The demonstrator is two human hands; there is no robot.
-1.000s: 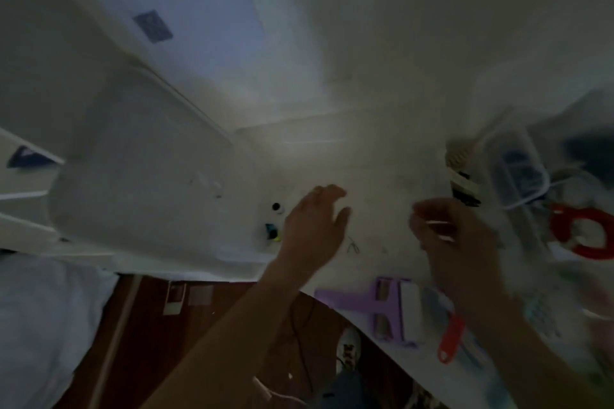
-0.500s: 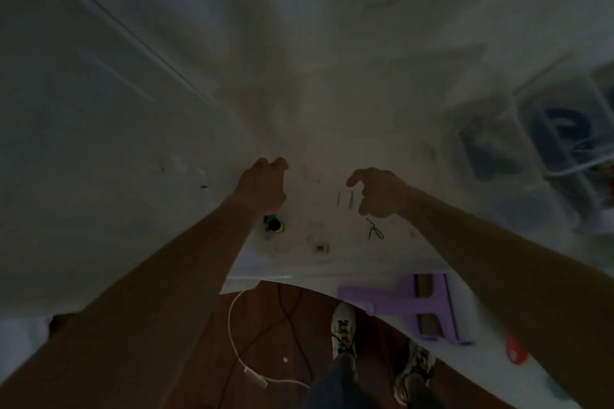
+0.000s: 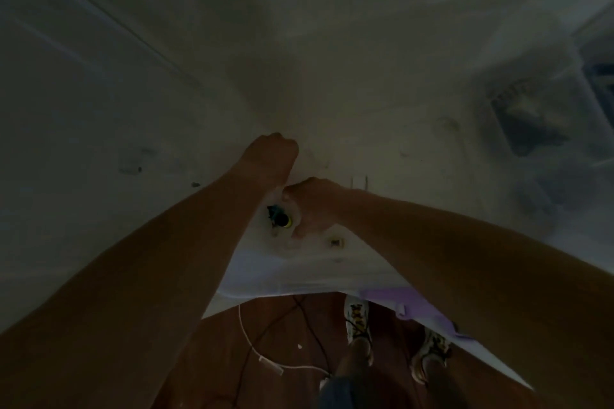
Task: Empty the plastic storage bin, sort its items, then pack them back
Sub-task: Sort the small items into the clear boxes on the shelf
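Observation:
The frame is very dark. My left hand (image 3: 272, 156) is curled into a fist over the white table (image 3: 332, 93); whether it holds anything is hidden. Just below it, my right hand (image 3: 314, 206) curls its finger and thumb around the yellow end of a small teal and yellow object (image 3: 278, 216) lying on the table. The large pale plastic bin (image 3: 83, 103) fills the left side, with a few dark specks (image 3: 133, 169) inside.
Two thin pins (image 3: 358, 183) and a small square piece (image 3: 335, 242) lie near my right hand. A purple tool (image 3: 415, 305) sits at the table's near edge. Clear containers (image 3: 531, 123) stand at the right. Cables (image 3: 265, 355) and my shoes (image 3: 357, 319) are on the brown floor.
My right hand has moved left from the pins to the teal and yellow object. My left hand has shifted slightly up and away. The view has moved in closer.

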